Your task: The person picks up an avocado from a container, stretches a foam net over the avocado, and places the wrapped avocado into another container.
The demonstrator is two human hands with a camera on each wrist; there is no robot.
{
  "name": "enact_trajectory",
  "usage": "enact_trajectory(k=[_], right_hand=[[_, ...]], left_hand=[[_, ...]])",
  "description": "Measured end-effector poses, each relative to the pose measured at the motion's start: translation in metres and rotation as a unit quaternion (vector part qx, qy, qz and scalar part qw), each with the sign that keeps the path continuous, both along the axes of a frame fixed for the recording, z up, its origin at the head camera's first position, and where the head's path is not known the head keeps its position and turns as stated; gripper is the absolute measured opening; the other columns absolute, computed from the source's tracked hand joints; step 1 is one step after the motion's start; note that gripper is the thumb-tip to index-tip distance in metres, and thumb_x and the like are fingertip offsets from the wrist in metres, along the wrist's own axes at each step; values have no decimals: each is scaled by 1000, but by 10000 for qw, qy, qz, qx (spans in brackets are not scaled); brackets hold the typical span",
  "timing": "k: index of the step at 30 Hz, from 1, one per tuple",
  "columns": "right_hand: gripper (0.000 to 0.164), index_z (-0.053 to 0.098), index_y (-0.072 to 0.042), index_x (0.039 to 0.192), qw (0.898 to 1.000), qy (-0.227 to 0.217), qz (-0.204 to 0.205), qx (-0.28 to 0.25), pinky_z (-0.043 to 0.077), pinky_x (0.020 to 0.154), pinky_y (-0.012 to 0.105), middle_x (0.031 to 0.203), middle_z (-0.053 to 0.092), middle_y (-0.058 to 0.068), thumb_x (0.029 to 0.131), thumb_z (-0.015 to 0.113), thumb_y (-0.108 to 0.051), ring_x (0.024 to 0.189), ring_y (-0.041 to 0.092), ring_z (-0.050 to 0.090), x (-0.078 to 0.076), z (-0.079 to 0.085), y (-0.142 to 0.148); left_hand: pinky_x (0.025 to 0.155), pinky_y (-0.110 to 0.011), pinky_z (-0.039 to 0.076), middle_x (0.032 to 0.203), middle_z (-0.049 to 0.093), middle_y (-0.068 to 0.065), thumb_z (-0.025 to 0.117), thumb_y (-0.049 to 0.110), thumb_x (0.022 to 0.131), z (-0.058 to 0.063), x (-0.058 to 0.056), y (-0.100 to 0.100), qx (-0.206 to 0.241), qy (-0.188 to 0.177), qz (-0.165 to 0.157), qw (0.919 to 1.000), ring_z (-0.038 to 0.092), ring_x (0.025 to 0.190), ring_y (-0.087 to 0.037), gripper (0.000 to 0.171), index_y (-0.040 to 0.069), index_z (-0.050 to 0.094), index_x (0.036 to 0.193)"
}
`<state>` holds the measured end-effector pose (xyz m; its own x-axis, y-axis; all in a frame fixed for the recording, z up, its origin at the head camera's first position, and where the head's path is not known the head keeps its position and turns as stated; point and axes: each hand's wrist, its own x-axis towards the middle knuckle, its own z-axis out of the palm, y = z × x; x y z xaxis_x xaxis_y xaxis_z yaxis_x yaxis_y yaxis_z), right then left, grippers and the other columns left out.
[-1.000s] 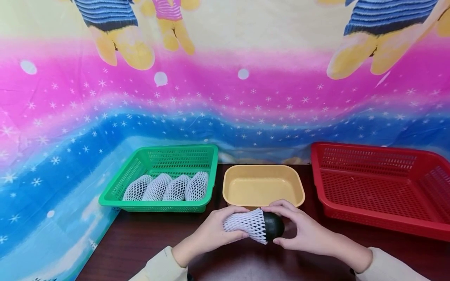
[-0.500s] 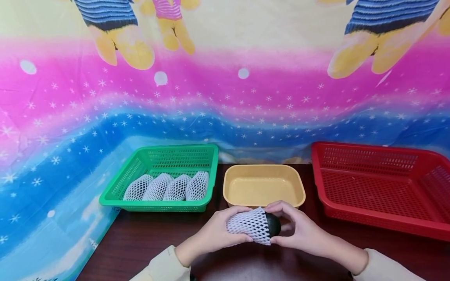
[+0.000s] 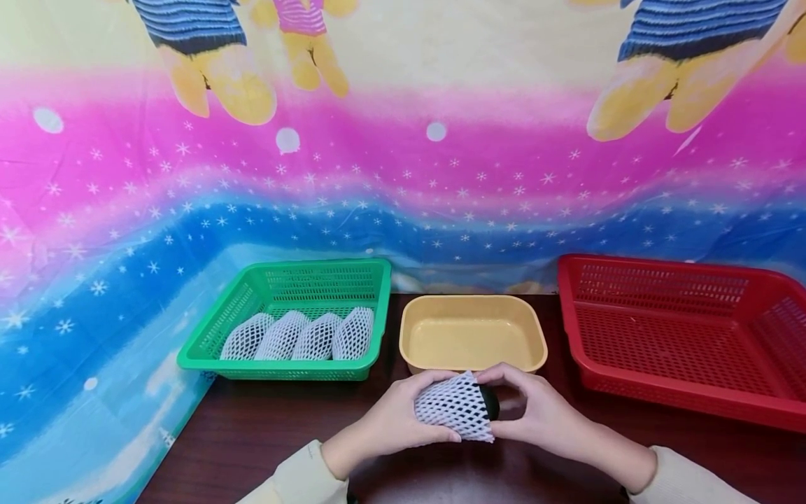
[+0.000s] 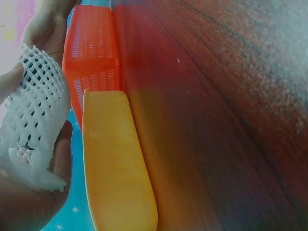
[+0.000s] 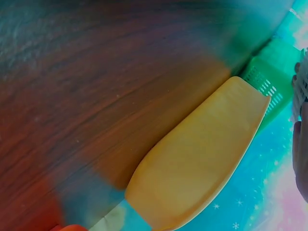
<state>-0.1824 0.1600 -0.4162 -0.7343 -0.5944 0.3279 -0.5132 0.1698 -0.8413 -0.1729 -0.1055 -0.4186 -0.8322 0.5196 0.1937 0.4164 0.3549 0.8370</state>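
A white foam net sleeve [image 3: 450, 406] covers most of a dark oval fruit [image 3: 492, 402], whose rounded right end sticks out. My left hand [image 3: 399, 418] grips the sleeved part, thumb below and fingers above. At the opposite end, my right hand [image 3: 544, 414] pinches the sleeve's open rim around the fruit. Up close in the left wrist view, the foam net sleeve [image 4: 41, 96] shows a loose, bunched tail near the left palm. Only a sliver of my right hand [image 5: 301, 154] appears at the right wrist view's edge.
Behind the hands stands a yellow tub [image 3: 472, 339]. To its left, a green basket [image 3: 283, 367] holds several net-sleeved fruits [image 3: 315, 336]. A red basket [image 3: 667, 392] is at the right. A patterned cloth [image 3: 403, 161] hangs behind the dark wooden table [image 3: 264, 434].
The sleeve has moved right over the fruit, so less of the dark end shows. Both hands stay on it, and the left has shifted slightly right. The containers have not moved.
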Motion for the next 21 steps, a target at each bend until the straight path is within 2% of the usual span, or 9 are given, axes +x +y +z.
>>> enact_trajectory(k=[6,9,12,16,21], right_hand=[[52,63,-10,127,9988,383,-250,192,58,79,30,124,65,10,82,88,-14,98,13,66,0,2,1],[53,63,-10,128,9984,489,-270,106,58,77,29,124,66,8,82,88,-12,100,12,65,0,3,2],[54,63,-10,128,9982,553,-238,-81,58,72,29,116,68,5,80,88,-8,95,12,66,-1,3,3],[52,63,-7,128,9981,527,-163,-260,58,71,29,112,68,2,82,86,-4,90,13,66,-2,2,5],[52,61,-4,134,9987,296,-51,-415,58,81,29,122,65,2,86,81,0,97,15,68,-2,4,9]], left_hand=[[96,-29,48,129,64,9,95,23,73,4,-1,-2,-116,1,-32,9999,59,111,-8,78,25,59,142],[98,-30,46,131,59,9,95,19,72,8,-1,-4,-242,79,-87,9996,55,115,-9,81,24,58,144],[99,-32,45,129,56,6,92,19,74,11,-2,-6,-247,109,-67,9996,53,116,-11,78,23,59,144],[97,-32,47,127,62,7,91,19,77,12,-3,-6,59,-103,119,9999,57,112,-12,68,22,62,139],[91,-29,50,117,68,5,92,15,76,11,-4,-7,599,-496,491,9958,65,102,-14,57,18,64,126]])
